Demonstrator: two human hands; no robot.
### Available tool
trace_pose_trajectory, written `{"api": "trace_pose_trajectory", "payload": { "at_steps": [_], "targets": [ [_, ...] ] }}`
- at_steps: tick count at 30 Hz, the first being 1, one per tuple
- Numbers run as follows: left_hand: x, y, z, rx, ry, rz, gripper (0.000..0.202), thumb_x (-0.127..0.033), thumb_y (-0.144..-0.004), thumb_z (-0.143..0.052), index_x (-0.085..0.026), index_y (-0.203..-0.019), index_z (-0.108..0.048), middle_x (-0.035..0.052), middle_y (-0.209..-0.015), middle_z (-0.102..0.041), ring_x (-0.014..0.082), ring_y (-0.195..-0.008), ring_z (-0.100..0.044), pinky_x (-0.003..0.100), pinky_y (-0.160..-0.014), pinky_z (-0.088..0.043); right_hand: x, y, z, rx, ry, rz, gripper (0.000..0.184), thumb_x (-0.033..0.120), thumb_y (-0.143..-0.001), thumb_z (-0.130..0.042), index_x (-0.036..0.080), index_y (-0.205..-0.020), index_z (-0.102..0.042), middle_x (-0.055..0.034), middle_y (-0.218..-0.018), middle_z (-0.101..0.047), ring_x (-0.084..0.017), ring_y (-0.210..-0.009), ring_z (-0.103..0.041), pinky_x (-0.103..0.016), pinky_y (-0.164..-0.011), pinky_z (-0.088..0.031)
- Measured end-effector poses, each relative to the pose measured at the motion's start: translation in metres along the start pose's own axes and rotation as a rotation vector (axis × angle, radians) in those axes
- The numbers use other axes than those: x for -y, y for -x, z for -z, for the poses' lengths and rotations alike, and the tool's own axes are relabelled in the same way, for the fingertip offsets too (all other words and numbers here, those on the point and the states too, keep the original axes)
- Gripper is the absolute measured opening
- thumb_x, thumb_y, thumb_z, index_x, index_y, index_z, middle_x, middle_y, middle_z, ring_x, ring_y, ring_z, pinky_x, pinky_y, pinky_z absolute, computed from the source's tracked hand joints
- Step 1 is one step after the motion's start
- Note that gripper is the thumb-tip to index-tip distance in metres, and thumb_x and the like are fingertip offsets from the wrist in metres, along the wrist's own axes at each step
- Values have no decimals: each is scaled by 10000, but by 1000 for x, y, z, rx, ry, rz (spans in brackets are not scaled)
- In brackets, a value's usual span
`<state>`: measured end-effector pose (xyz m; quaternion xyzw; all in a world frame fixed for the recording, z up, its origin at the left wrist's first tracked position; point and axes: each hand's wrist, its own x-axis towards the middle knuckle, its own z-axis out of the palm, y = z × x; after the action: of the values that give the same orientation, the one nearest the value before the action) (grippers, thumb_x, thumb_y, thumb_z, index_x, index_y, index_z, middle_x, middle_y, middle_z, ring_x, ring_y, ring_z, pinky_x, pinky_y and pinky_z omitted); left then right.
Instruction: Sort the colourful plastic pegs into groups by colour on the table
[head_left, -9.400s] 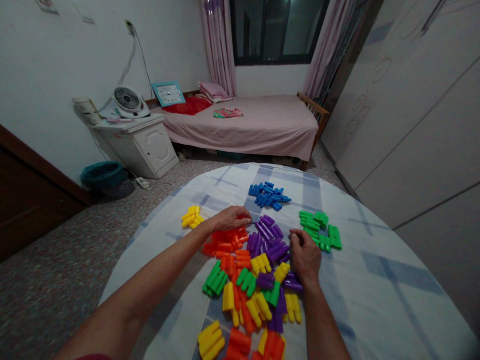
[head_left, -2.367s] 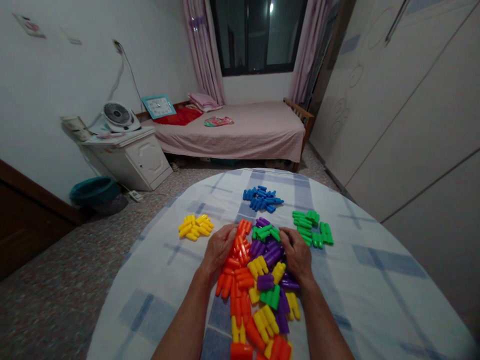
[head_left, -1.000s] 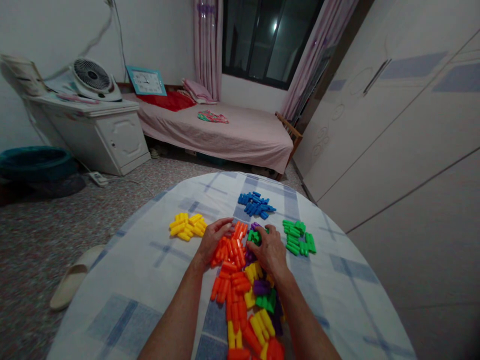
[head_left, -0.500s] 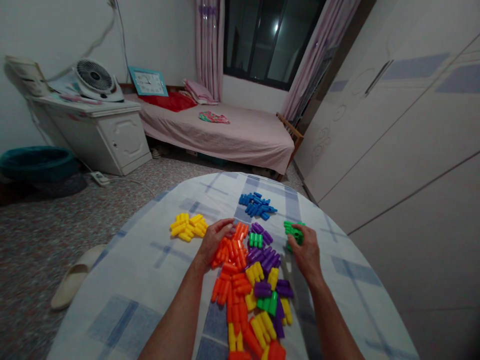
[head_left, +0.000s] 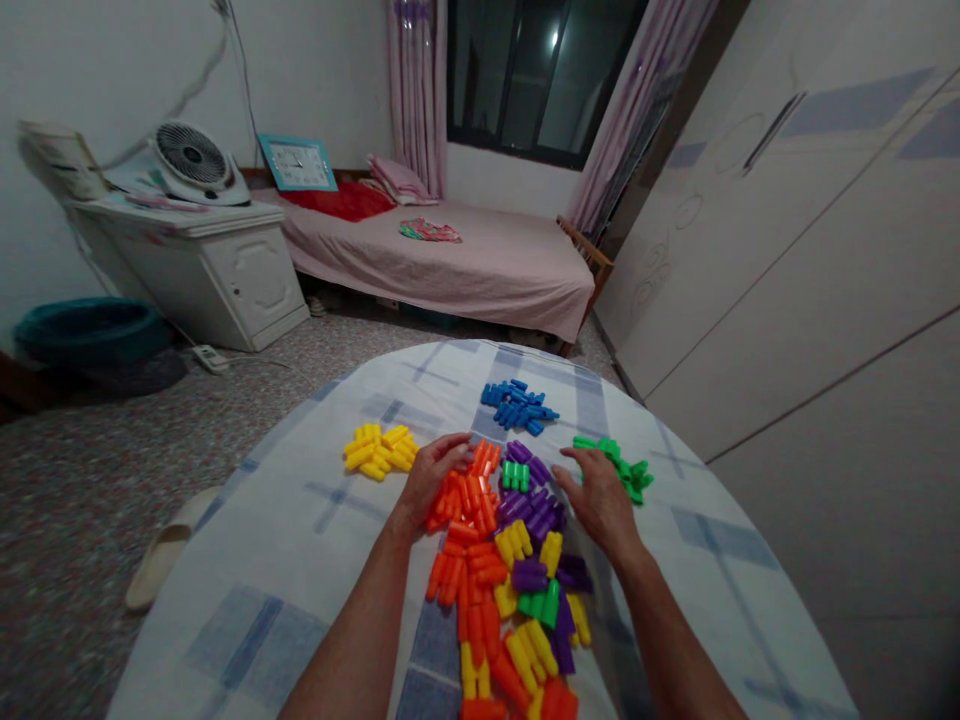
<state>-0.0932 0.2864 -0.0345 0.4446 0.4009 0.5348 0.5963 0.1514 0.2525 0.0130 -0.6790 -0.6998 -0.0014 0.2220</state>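
My left hand (head_left: 435,478) rests at the left side of a heap of orange plastic building blocks (head_left: 474,508), its fingers stretched over the upper end and holding nothing that I can see. My right hand (head_left: 600,500) is open, thumb and fingers apart, reaching toward the purple blocks (head_left: 536,518). A single green block (head_left: 515,476) sits among the purple ones. Just beyond my right hand lies a pile of green blocks (head_left: 636,482), partly hidden by it. Nearer to me, yellow blocks (head_left: 531,650) mix with orange, purple and green ones.
A separate yellow pile (head_left: 381,452) lies left of my left hand, and a blue pile (head_left: 519,406) toward the far edge. All rest on a round table with a checked cloth (head_left: 315,590). Beyond stand a bed (head_left: 480,265), a cabinet (head_left: 255,285) and a wardrobe (head_left: 810,330).
My right hand has moved left, away from the green pile, and now more of that pile shows. My left hand stays at the orange blocks. The view has shifted slightly.
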Motion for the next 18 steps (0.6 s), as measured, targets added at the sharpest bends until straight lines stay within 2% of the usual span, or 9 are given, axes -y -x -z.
{"api": "trace_pose_trajectory", "payload": {
  "at_steps": [2, 4, 8, 13, 18],
  "targets": [
    [1, 0, 0, 2, -13, -5, 411, -406, -770, -618, -141, -1083, -627, 102, -1015, -667, 172, -796, -636, 305, -740, -488, 29, 0, -5, 116, 46, 24, 344, 416, -864, -473, 206, -1102, -606, -81, -1025, -601, -210, -943, -566, -314, -817, -414],
    [1, 0, 0, 3, -19, -2, 420, -409, -769, -618, -135, -1088, -624, 109, -1017, -667, 175, -796, -637, 309, -741, -491, 51, 0, -11, 177, 133, 18, 401, 464, -838, -513, 220, -1149, -580, -81, -1002, -604, -221, -907, -573, -319, -771, -408],
    [-2, 1, -1, -1, -11, 10, 430, -411, -760, -627, -132, -1086, -624, 114, -1011, -670, 175, -792, -641, 314, -747, -493, 71, -1, -22, 192, 249, -18, 502, 440, -788, -585, 228, -1235, -505, -93, -1014, -590, -241, -897, -574, -325, -727, -392],
    [-5, 2, -2, -10, 14, 27, 423, -412, -743, -644, -141, -1067, -631, 103, -1005, -675, 168, -765, -642, 305, -724, -494, 65, -2, -28, 129, 224, -12, 364, 310, -791, -544, 213, -1142, -560, -84, -978, -587, -214, -815, -587, -310, -690, -391],
    [-5, 2, -2, -9, 16, 24, 423, -403, -742, -645, -135, -1070, -633, 99, -981, -676, 169, -770, -640, 305, -721, -491, 29, -4, -23, -28, -27, -56, 277, 185, -766, -445, 159, -986, -611, -78, -923, -603, -179, -807, -583, -285, -716, -418]
  ]
}}
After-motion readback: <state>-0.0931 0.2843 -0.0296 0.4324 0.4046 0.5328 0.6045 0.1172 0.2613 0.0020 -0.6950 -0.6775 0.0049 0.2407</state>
